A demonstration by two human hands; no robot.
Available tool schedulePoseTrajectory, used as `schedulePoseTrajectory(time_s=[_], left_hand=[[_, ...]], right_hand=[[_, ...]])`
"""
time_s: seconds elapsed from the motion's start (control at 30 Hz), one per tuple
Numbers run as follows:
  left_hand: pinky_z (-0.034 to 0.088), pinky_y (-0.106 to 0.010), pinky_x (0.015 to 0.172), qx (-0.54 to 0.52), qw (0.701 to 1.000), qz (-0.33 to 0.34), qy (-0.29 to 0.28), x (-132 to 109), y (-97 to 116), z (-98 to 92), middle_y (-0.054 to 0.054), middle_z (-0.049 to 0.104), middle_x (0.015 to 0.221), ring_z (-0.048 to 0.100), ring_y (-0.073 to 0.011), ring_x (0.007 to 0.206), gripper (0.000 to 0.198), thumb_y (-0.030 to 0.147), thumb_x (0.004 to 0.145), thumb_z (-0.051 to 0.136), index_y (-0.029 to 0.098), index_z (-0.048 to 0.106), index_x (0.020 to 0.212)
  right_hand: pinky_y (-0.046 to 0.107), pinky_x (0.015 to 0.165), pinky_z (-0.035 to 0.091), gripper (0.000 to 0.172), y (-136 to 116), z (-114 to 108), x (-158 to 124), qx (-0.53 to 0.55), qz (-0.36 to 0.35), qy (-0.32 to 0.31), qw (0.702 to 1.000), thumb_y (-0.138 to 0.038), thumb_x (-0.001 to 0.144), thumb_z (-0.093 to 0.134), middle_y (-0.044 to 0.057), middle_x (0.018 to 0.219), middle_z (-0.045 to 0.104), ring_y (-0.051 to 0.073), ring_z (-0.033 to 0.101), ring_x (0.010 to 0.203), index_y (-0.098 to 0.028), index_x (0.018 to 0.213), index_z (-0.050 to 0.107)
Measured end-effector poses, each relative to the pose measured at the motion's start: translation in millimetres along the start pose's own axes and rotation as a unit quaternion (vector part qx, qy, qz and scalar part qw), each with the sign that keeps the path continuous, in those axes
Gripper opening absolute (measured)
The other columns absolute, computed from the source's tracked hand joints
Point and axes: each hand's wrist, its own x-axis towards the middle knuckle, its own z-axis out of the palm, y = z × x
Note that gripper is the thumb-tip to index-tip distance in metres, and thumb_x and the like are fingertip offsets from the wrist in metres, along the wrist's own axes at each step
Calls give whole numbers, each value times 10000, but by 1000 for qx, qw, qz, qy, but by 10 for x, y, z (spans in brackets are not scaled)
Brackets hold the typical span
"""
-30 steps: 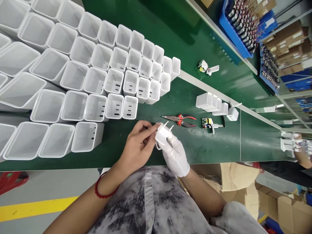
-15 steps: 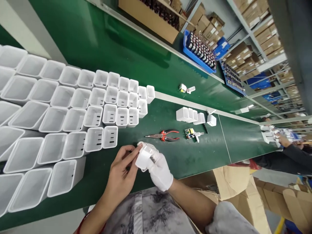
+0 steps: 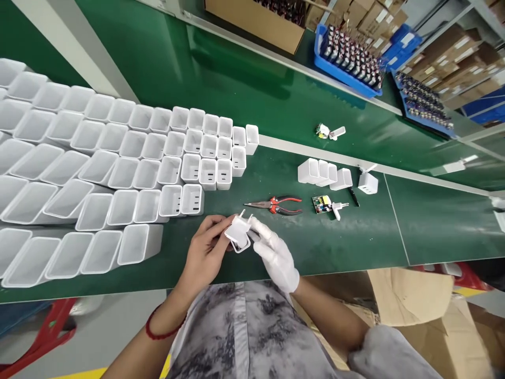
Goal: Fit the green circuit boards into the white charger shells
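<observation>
Above the bench's near edge, my bare left hand (image 3: 207, 252) grips a white plastic housing (image 3: 240, 246) with its fingers and thumb. A white plug cap (image 3: 238, 229) with two metal prongs sits tilted at the housing's open end. My right hand (image 3: 274, 252), in a white glove, is closed at the right side of the cap, its fingertips against it. Red-handled pliers (image 3: 274, 205) lie just beyond my hands. A circuit board (image 3: 322, 204) with a white plug part (image 3: 337, 209) lies to their right.
Many open white housings (image 3: 134, 245) stand in rows at the left. Several more (image 3: 327, 173) stand at the right, near a closed charger (image 3: 368, 182) and a black tool (image 3: 353, 197). Blue trays (image 3: 347, 79) of parts sit on the back shelf. Cardboard (image 3: 410, 295) lies below right.
The plug cap now shows tilted over the housing's open end, with its prongs pointing away. My right hand has shifted to its right side. The view has turned, and the other person is out of sight.
</observation>
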Motion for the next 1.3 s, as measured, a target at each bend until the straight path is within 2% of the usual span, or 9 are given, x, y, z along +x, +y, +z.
schedulePoseTrajectory(time_s=[0.17,0.27,0.37,0.47,0.63,0.73,0.9,1.17,1.3], left_hand=[[545,-228,619,50,999,0,9,-34,84,21,-46,579,1021,610,-128,761,284,417,903,587,222,757,1019],[550,-243,716,97,995,23,-6,-100,190,59,-62,588,1064,629,-171,909,287,394,932,559,242,736,1098],[551,-248,680,102,993,53,-23,-133,303,108,-52,580,1097,636,-143,821,369,356,953,540,312,607,1314],[562,-261,679,145,984,102,-36,-56,402,183,-52,591,1106,649,-159,849,404,331,955,538,341,545,1359],[589,-236,603,282,938,169,-113,278,501,536,-78,603,1210,688,-182,876,297,345,924,577,305,643,1212],[607,-248,561,362,900,196,-146,571,505,874,-106,535,1393,678,-259,1058,359,373,947,519,314,614,1288],[580,-517,927,467,828,280,-132,1143,465,1384,-134,421,1532,513,-363,1328,446,370,968,456,269,525,1397],[603,-436,883,491,798,307,-166,1662,330,1769,-145,440,1517,615,-332,1220,296,304,963,476,215,642,1191],[570,-424,934,471,809,317,-154,1717,333,1811,-134,536,1357,649,-287,1140,214,276,964,476,214,674,1015]], right_hand=[[491,1036,460,735,-29,62,27,-368,-101,-33,924,-418,801,723,133,1376,559,307,559,1211,-259,1462,445],[490,875,530,594,-114,108,72,-487,-106,-9,867,-404,839,652,169,1170,655,330,619,1038,-175,1374,532],[409,787,552,401,-414,-67,154,-488,-127,8,864,-293,841,593,113,997,683,274,652,892,-182,1226,615],[331,835,539,254,-945,-546,391,-491,-160,49,855,-218,847,562,43,1014,692,213,660,889,-251,1076,665],[373,863,508,274,-1760,-1708,1281,-623,-80,187,755,-235,874,531,82,994,700,270,651,934,-138,1085,676],[368,906,490,258,-1883,-2197,1900,-649,-48,184,737,-235,903,552,101,1083,697,283,636,1041,-118,1093,681],[421,895,544,294,-1673,-2507,2604,-682,15,130,720,-342,948,602,82,1195,635,220,637,1046,-162,1180,615],[347,1036,438,764,-1922,-3536,2446,-726,66,126,673,-454,887,640,147,1427,528,267,533,1274,-166,1515,314],[371,1014,431,760,-1906,-4060,2268,-763,139,94,625,-400,758,769,146,1348,608,325,536,1266,-174,1428,490]])
